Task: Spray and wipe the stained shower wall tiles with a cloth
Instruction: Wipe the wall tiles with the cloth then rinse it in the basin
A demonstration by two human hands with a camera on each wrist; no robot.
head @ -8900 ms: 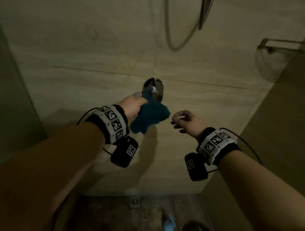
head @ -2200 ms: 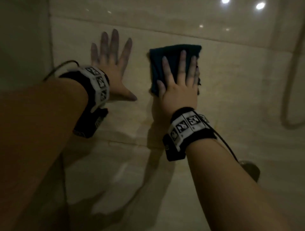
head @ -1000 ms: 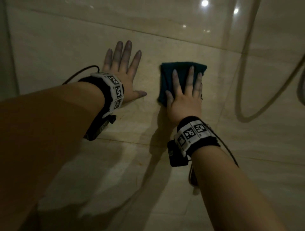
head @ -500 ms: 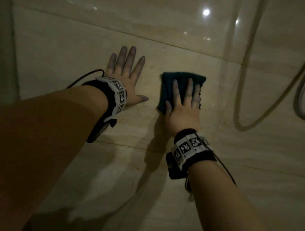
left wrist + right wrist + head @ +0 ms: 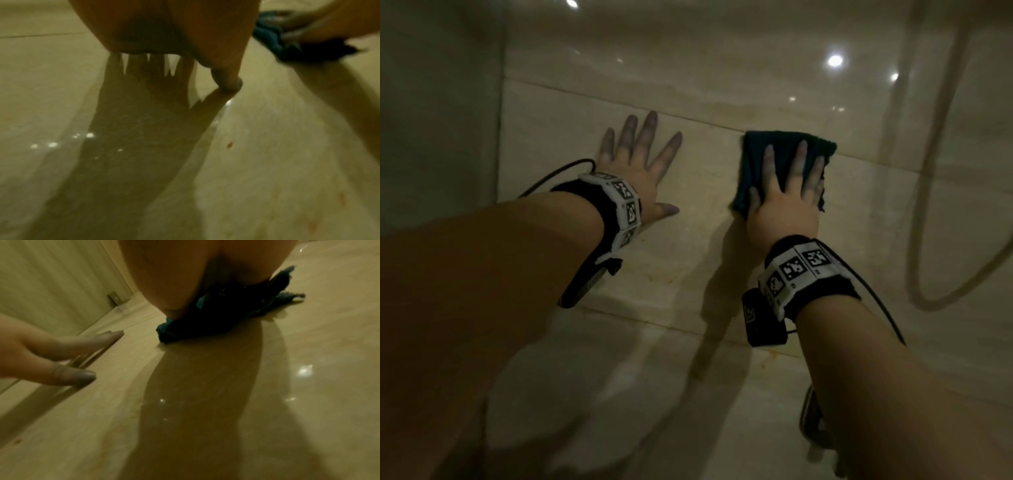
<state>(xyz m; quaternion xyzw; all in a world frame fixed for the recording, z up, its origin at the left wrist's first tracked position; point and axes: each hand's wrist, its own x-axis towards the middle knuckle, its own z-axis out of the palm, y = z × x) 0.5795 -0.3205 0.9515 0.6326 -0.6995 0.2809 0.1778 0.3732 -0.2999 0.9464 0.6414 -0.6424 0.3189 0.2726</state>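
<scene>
- Shower wall tiles [image 5: 722,240]: large, glossy beige tiles filling all three views, with thin grout lines running across; bright spots of light reflect high on the right in the head view. Small orange-red specks [image 5: 229,145] mark the tile surface below the left hand in the left wrist view.
- Side wall [image 5: 431,120]: a darker plane meeting the tiled wall at a corner on the left.
- Shower hose [image 5: 921,240]: a pale loop hanging against the tiles on the right, well apart from both hands.
- Right hand [image 5: 786,198]: flat, fingers [image 5: 799,164] straight and slightly spread, palm pressing the cloth against the wall. No finger curls round the fabric. A marker-patterned wristband [image 5: 796,270] sits behind it, with a black cable trailing off.
- Left hand [image 5: 640,171]: flat on bare tile, fingers straight and fanned wide, thumb [image 5: 666,209] out to the side. It holds nothing and lies beside the cloth without touching it. The right wrist view shows its fingertips [image 5: 115,335] resting on the surface.
- Cloth [image 5: 784,147]: dark teal, folded to a rough rectangle, pinned on the wall under the right hand, its upper edge at a grout line. Frayed edges [image 5: 287,295] poke out past the palm in the right wrist view.
</scene>
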